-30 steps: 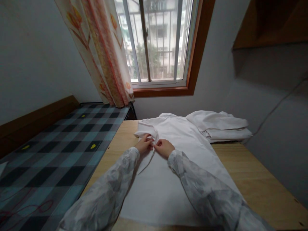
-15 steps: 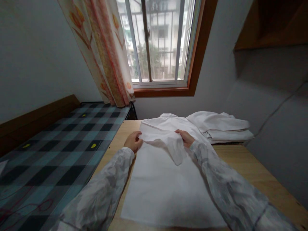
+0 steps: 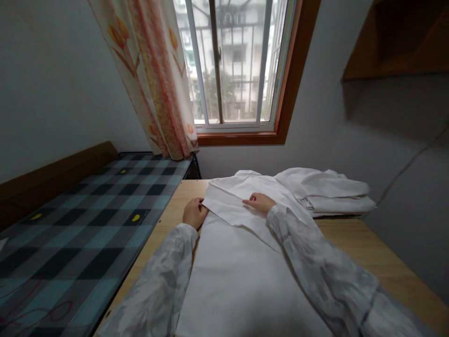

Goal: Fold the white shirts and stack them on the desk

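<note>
A white shirt [image 3: 238,276] lies spread lengthwise on the wooden tabletop, its far end near the wall. One piece of it, which looks like a sleeve [image 3: 224,201], is folded across the upper part and tapers toward the lower right. At the left edge, my left hand [image 3: 195,213] has its fingers closed on the corner of this fold. My right hand [image 3: 260,204] is on top of the folded piece, fingers curled and fingertips pinched at its upper edge. The fingertips' grip on the cloth is small and partly hidden.
A stack of folded white garments [image 3: 333,192] sits at the table's back right. The wooden table [image 3: 372,248] adjoins a bed with a checked mat [image 3: 105,224] on the left. Behind are a window [image 3: 235,70] and a flowered curtain [image 3: 154,79]; a wooden shelf [image 3: 396,47] hangs upper right.
The folded piece, bunched with a hanging point before, now lies flatter across the shirt. My right hand has shifted left onto it; my left hand stays at the left edge. The view has tilted slightly.
</note>
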Action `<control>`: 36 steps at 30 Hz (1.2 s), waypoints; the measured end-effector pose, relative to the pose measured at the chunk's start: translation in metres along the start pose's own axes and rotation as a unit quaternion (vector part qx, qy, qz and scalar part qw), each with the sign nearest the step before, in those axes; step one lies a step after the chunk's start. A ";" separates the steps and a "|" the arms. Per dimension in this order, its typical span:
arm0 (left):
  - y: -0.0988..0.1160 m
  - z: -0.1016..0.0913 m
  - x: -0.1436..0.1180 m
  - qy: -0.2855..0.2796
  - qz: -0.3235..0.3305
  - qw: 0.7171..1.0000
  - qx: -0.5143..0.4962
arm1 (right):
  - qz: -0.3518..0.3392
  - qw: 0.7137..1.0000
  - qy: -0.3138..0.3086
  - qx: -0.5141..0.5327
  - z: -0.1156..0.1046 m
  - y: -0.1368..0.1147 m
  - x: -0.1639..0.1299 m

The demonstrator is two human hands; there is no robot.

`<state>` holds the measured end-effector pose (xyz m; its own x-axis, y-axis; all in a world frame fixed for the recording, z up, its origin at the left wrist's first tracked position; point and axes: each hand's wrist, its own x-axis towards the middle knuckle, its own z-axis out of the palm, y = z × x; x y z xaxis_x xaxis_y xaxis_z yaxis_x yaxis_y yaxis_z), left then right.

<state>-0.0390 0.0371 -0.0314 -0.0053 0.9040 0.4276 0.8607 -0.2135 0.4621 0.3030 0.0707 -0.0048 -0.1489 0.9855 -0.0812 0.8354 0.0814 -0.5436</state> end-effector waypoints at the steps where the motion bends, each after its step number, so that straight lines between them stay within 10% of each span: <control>1: 0.001 -0.001 0.000 0.002 0.000 1.000 -0.007 | -0.018 1.000 0.000 0.004 0.005 -0.011 0.006; 17: 0.008 -0.004 -0.013 -0.002 -0.002 0.999 0.051 | -0.188 0.972 0.114 -0.088 0.059 -0.146 0.096; 27: 0.014 -0.004 -0.017 -0.001 0.078 0.994 0.080 | 0.010 0.996 0.074 -0.056 0.049 -0.128 0.141; 36: 0.019 -0.003 -0.019 -0.016 0.107 0.992 0.058 | -0.103 0.993 0.050 -0.031 0.060 -0.129 0.152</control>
<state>-0.0242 0.0148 -0.0288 0.1987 0.8536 0.4815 0.8935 -0.3597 0.2689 0.1406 0.2011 0.0030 -0.2697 0.9564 0.1123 0.8237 0.2896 -0.4875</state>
